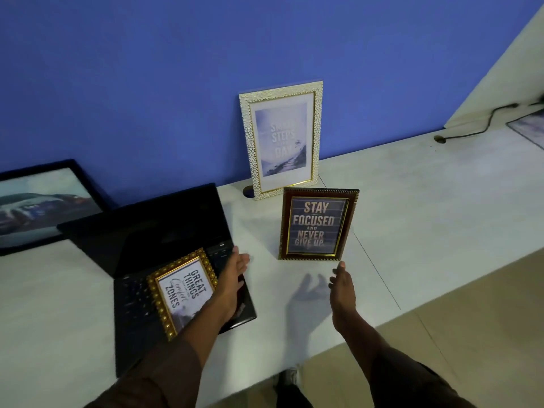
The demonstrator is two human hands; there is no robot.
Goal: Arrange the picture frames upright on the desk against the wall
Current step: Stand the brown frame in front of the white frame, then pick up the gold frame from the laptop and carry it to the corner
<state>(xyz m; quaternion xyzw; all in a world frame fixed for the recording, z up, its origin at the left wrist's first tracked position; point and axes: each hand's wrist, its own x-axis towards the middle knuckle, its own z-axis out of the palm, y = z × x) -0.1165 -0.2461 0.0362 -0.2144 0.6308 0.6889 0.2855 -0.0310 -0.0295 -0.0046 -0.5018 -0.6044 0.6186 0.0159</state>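
Brown frame — just beyond right hand

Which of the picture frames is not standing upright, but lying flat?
The gold beaded frame reading "Great Things", which lies flat on the laptop keyboard. The white frame and the brown "Stay Focused" frame stand upright on the desk.

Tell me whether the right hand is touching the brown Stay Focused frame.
Apart. The head view shows the right hand open just below the brown frame, with a sliver of white desk between fingertip and frame base.
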